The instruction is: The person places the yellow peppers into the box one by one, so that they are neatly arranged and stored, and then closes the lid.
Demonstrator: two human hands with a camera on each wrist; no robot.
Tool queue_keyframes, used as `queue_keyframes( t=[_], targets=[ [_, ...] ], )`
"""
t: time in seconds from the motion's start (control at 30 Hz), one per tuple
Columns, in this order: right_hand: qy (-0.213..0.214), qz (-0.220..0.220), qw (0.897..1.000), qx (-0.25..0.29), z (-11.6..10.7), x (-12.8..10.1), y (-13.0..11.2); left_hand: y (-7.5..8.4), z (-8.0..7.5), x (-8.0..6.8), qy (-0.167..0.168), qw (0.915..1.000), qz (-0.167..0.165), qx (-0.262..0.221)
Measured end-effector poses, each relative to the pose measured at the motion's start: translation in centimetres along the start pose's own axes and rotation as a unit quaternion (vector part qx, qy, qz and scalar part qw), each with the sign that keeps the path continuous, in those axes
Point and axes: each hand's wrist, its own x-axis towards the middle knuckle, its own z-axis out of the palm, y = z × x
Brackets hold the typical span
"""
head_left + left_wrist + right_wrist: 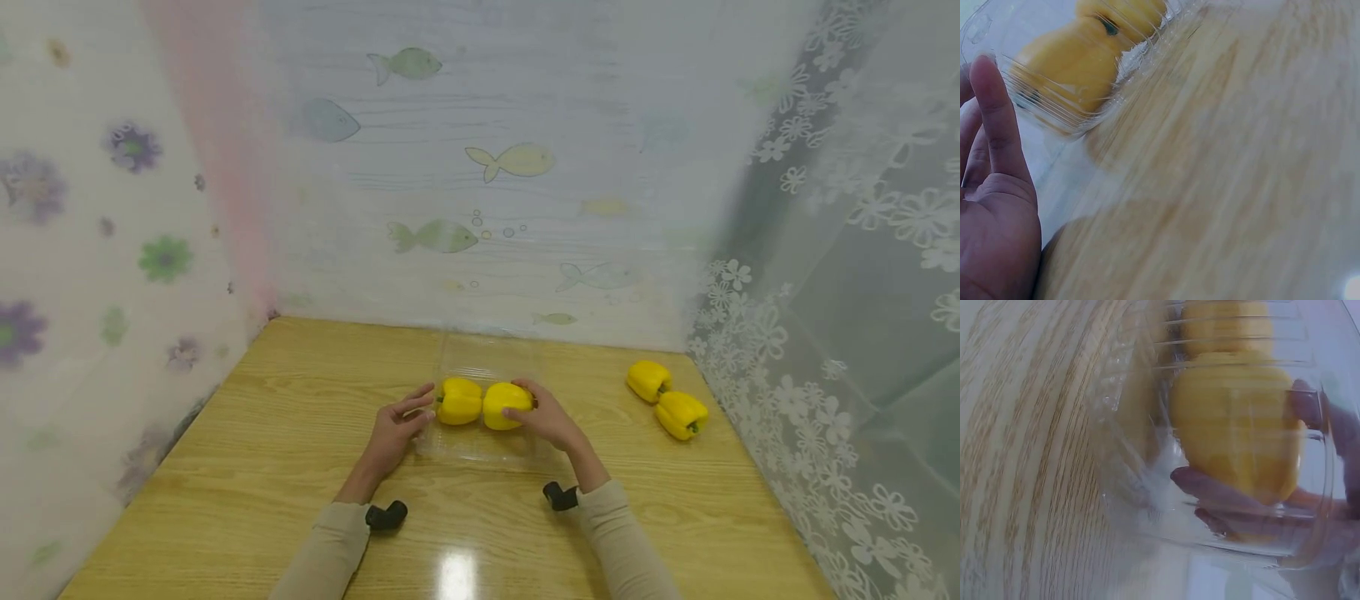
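At the frame's centre, a yellow pepper (pixel 507 406) in the clear clamshell tray (pixel 480 446) was gripped by right-hand fingers (pixel 521 412), left hand (pixel 396 429) apparently open alongside; a tray slide could be caused.

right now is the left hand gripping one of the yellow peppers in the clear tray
No: the left hand lies with relaxed fingers at the clear plastic tray beside the left yellow pepper, while the right hand holds the right yellow pepper.

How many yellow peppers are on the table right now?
4. Two lie side by side in the clear plastic box: the left pepper by the left hand, the right pepper held by the right hand. Two loose peppers lie at the table's right edge.
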Motion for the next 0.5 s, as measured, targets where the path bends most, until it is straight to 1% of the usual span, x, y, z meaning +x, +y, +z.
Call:
queue_keyframes(
  t=[0.2, 0.4, 0.5],
  targets=[
    [-0.002, -0.003, 1.000, 0.000, -0.17, -0.05, 0.06, -0.23, -0.02, 0.05, 0.001, 1.0000, -0.002, -0.001],
    [0.003, 0.004, 1.000, -0.019, -0.28, -0.36, -0.09, -0.37, 0.08, 0.12, 0.005, 1.0000, -0.005, -0.001],
    [-0.001, 0.007, 1.000, -0.014, -0.39, -0.42, -0.08, -0.33, 0.13, 0.09, 0.007, 1.0000, -0.005, 0.004]
  ],
)
